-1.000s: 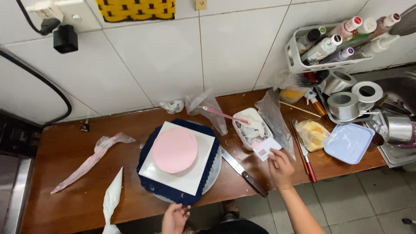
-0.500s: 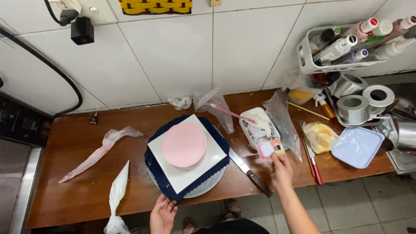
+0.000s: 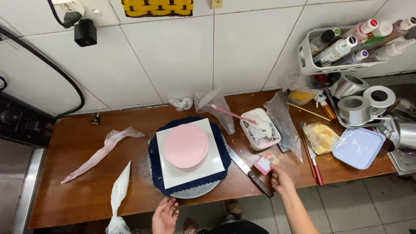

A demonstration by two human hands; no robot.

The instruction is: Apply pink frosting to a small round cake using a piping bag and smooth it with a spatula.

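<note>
While right hand (image 3: 281, 180) pinches small pink card (image 3: 266, 163), lifted since before, left hand (image 3: 164, 215) hangs open, 6 o'clock of pink cake (image 3: 186, 146).

A pink cake (image 3: 186, 146) sits on a white board (image 3: 190, 154) mid-table — left hand (image 3: 164, 215) open near it, right hand (image 3: 281, 180) touching a small pink card (image 3: 265, 163).

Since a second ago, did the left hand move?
Yes. The left hand slid right along the table edge, closer under the turntable holding the pink cake.
</note>
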